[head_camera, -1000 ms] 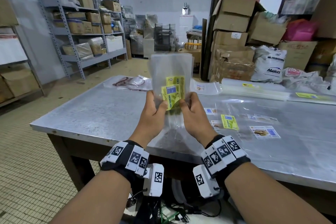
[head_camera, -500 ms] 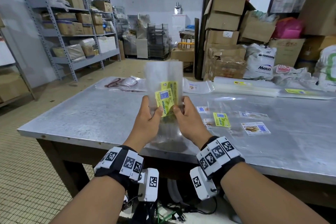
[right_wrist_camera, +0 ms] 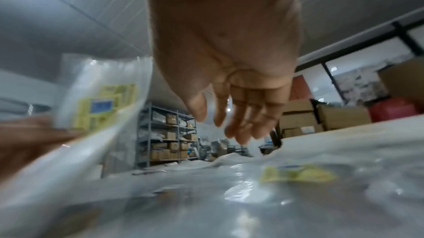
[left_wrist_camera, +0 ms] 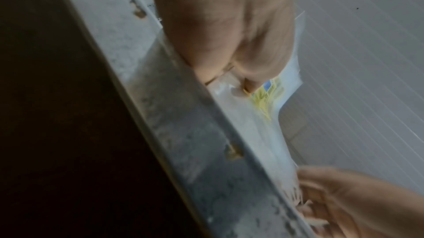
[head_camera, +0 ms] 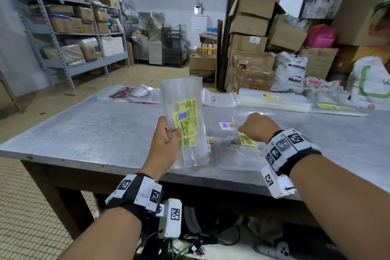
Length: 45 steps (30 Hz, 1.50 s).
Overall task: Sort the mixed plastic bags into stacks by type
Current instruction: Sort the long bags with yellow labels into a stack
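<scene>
Head view: sheaf of yellow-labelled bags (head_camera: pixel 185 124) was pinched upright in left hand (head_camera: pixel 166 143), likely kept together as one type. Right hand (head_camera: pixel 258 127), fingers loose and empty, was extended over loose bags (head_camera: pixel 232 143) on metal table (head_camera: pixel 95 131).

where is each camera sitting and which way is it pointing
Head: on the person's head, looking forward and down over the metal table; shows both forearms, the left hand gripping the clear bags, and the right hand over the loose bags.
Left wrist: looks along the left hand past the table edge.
Right wrist: low over the table, looks along the right hand toward the shelves.
Shared: all three show the yellow-labelled bags.
</scene>
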Each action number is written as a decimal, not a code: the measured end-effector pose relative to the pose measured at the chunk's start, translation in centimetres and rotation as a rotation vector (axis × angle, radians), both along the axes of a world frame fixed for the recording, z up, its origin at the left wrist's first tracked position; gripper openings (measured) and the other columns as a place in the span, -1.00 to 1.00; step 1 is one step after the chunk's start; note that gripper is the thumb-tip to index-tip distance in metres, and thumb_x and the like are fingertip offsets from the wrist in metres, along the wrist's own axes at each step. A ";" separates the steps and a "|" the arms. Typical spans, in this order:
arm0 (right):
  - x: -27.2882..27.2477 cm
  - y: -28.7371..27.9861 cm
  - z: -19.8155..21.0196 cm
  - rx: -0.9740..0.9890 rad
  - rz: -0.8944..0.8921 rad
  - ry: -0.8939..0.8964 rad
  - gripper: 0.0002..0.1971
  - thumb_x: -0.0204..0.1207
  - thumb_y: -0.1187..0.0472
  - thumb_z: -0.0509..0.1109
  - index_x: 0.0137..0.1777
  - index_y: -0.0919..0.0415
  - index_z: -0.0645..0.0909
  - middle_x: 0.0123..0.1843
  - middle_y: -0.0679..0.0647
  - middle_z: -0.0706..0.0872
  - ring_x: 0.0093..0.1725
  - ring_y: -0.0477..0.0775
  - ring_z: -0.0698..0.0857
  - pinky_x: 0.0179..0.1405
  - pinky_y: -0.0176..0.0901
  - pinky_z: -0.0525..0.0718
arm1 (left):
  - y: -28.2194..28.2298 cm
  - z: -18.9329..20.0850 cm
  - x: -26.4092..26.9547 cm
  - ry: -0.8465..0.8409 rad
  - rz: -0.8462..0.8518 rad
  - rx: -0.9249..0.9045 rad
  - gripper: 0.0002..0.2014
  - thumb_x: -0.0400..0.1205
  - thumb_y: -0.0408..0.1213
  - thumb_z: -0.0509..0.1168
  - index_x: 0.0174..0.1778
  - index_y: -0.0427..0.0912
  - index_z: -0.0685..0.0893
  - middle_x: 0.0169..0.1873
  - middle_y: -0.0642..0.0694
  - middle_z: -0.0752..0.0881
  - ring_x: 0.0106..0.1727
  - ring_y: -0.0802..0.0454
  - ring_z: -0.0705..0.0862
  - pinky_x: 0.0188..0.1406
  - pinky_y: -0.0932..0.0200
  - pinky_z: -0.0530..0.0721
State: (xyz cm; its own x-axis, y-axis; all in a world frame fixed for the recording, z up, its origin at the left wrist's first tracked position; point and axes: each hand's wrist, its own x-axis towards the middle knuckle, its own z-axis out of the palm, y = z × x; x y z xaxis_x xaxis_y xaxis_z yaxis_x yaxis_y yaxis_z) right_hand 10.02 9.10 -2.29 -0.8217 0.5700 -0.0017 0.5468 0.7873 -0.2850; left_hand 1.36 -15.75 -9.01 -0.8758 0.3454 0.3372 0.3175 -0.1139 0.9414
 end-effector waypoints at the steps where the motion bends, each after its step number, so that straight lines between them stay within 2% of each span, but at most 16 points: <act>1: 0.3 0.8 0.1 0.022 -0.020 -0.061 -0.63 0.65 -0.01 0.37 -0.30 0.20 0.49 -0.20 0.12 0.64 -0.21 0.12 0.64 -0.33 -0.13 0.49 | 0.0 0.0 0.0 -0.004 -0.014 0.004 -0.81 0.80 -0.43 0.23 0.17 0.00 0.52 0.13 0.09 0.81 0.12 0.23 0.80 -0.02 0.28 0.80; 3: 0.9 1.7 -0.1 0.039 -0.058 -0.175 -0.60 0.60 -0.11 0.45 -0.20 0.23 0.52 -0.16 0.12 0.64 -0.11 0.15 0.66 -0.20 -0.11 0.56 | 0.0 -0.1 -0.1 -0.005 -0.031 -0.001 -0.82 0.81 -0.41 0.23 0.20 -0.01 0.52 0.14 0.09 0.81 0.14 0.20 0.81 -0.02 0.27 0.79; 5: 1.3 2.2 -0.5 0.031 -0.081 -0.246 -0.58 0.54 -0.15 0.52 -0.20 0.22 0.57 -0.22 0.09 0.66 -0.16 0.12 0.67 -0.26 -0.12 0.56 | 0.0 -0.2 -0.1 -0.005 -0.037 -0.008 -0.84 0.81 -0.39 0.23 0.20 -0.04 0.51 0.12 0.11 0.82 0.14 0.18 0.81 0.00 0.24 0.80; 8: 1.3 2.4 -1.0 0.008 -0.095 -0.235 -0.58 0.52 -0.11 0.57 -0.30 0.21 0.56 -0.33 0.08 0.61 -0.32 0.06 0.59 -0.43 -0.15 0.45 | 0.1 -0.3 -0.2 -0.003 -0.046 -0.015 -0.85 0.81 -0.37 0.24 0.20 -0.03 0.51 0.10 0.13 0.83 0.14 0.18 0.81 0.10 0.15 0.80; 15: 0.8 2.3 -1.4 -0.001 -0.102 -0.215 -0.61 0.54 -0.04 0.56 -0.29 0.22 0.53 -0.35 0.07 0.57 -0.37 0.03 0.53 -0.45 -0.16 0.39 | 0.0 -0.4 -0.2 -0.003 -0.047 -0.025 -0.82 0.81 -0.36 0.24 0.22 0.03 0.52 0.12 0.14 0.83 0.16 0.19 0.80 0.17 0.10 0.79; 18: 0.9 2.8 -1.5 -0.041 -0.054 -0.212 -0.55 0.50 -0.05 0.61 0.13 0.31 0.65 -0.02 0.12 0.71 -0.05 0.12 0.70 -0.19 -0.12 0.62 | 0.0 -0.5 -0.2 -0.006 -0.048 -0.030 -0.82 0.81 -0.35 0.25 0.22 0.03 0.52 0.12 0.14 0.83 0.16 0.19 0.80 0.19 0.08 0.80; 20: 0.9 3.1 -1.8 -0.121 -0.019 -0.158 -0.31 0.46 0.04 0.66 0.51 0.25 0.48 0.35 0.16 0.67 0.19 0.18 0.69 0.02 -0.09 0.69 | 0.0 -0.6 -0.2 -0.003 -0.046 -0.042 -0.83 0.81 -0.35 0.25 0.24 0.02 0.52 0.15 0.11 0.82 0.17 0.18 0.80 0.21 0.04 0.80; 23: 0.7 3.0 -2.2 -0.214 0.072 -0.095 -0.17 0.40 0.20 0.71 0.63 0.18 0.39 0.47 0.15 0.63 0.25 0.16 0.68 0.14 -0.08 0.67 | 0.1 -0.7 -0.3 -0.003 -0.042 -0.045 -0.83 0.81 -0.34 0.25 0.24 0.01 0.52 0.17 0.07 0.82 0.18 0.14 0.80 0.23 -0.02 0.79; 25: 0.6 2.8 -2.3 -0.147 0.129 -0.094 -0.25 0.39 0.22 0.70 0.57 0.16 0.48 0.42 0.11 0.66 0.30 0.15 0.67 0.31 0.00 0.65 | 0.0 -0.8 -0.3 -0.004 -0.043 -0.040 -0.82 0.80 -0.35 0.25 0.25 0.00 0.52 0.18 0.06 0.82 0.19 0.14 0.80 0.23 -0.02 0.79; 27: 0.5 2.6 -2.3 -0.127 0.147 -0.089 -0.35 0.38 0.24 0.67 0.48 0.14 0.57 0.32 0.07 0.70 0.24 0.15 0.69 0.30 0.03 0.68 | 0.0 -0.7 -0.3 -0.002 -0.044 -0.040 -0.82 0.80 -0.35 0.25 0.24 0.01 0.52 0.18 0.06 0.82 0.20 0.14 0.80 0.23 -0.01 0.79; 29: 0.4 2.4 -2.3 -0.111 0.154 -0.092 -0.48 0.38 0.25 0.63 0.35 0.15 0.64 0.20 0.07 0.73 0.14 0.15 0.72 0.16 0.00 0.73 | 0.0 -0.7 -0.3 -0.006 -0.048 -0.040 -0.82 0.80 -0.34 0.26 0.23 0.03 0.53 0.18 0.07 0.81 0.20 0.15 0.80 0.22 0.02 0.80; 32: 0.3 2.1 -2.2 -0.126 0.164 -0.037 -0.84 0.37 0.32 0.58 -0.10 0.32 0.68 -0.20 0.09 0.69 -0.18 0.15 0.67 -0.22 -0.08 0.62 | -0.1 -0.7 -0.4 -0.017 -0.052 -0.038 -0.82 0.81 -0.34 0.25 0.23 0.05 0.53 0.18 0.07 0.81 0.19 0.16 0.80 0.18 0.10 0.80; 34: 0.2 2.0 -2.2 -0.173 0.159 0.020 -0.75 0.43 0.36 0.55 -0.29 0.22 0.49 -0.31 0.05 0.53 -0.29 0.11 0.53 -0.33 -0.14 0.47 | -0.2 -0.6 -0.4 -0.021 -0.049 -0.032 -0.81 0.81 -0.34 0.25 0.24 0.06 0.53 0.19 0.06 0.81 0.19 0.15 0.80 0.13 0.16 0.80; 37: 0.1 1.6 -1.7 -0.322 0.144 0.164 -0.74 0.52 0.38 0.54 -0.05 0.09 0.51 -0.13 0.07 0.69 -0.16 0.15 0.68 -0.23 -0.09 0.65 | -0.3 -0.6 -0.4 -0.031 -0.042 -0.023 -0.81 0.81 -0.34 0.25 0.24 0.06 0.53 0.18 0.06 0.81 0.17 0.15 0.80 0.07 0.19 0.80; 41: 0.1 0.2 -0.4 -0.661 0.128 0.447 -0.40 0.48 0.49 0.58 0.41 0.08 0.45 0.08 0.18 0.81 -0.04 0.09 0.79 -0.17 -0.21 0.68 | -0.3 -0.6 -0.6 -0.058 -0.039 -0.008 -0.81 0.80 -0.34 0.26 0.25 0.05 0.53 0.17 0.06 0.81 0.16 0.16 0.81 0.08 0.17 0.81; 45: -0.1 -1.3 1.0 -0.813 0.189 0.567 -0.29 0.42 0.51 0.62 0.52 0.16 0.45 0.10 0.19 0.85 0.07 0.09 0.85 0.17 -0.02 0.76 | -0.3 -0.5 -0.7 -0.086 -0.026 0.007 -0.79 0.80 -0.38 0.26 0.23 0.04 0.54 0.17 0.05 0.81 0.15 0.17 0.81 0.01 0.21 0.80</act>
State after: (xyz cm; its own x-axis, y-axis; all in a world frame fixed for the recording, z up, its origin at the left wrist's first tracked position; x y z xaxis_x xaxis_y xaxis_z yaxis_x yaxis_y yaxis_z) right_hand 9.93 7.84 -1.32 -0.8985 0.4301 0.0874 0.0500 0.2982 -0.9532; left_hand 0.70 -16.02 -9.49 -0.8924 0.3663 0.2634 0.2322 -0.1278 0.9643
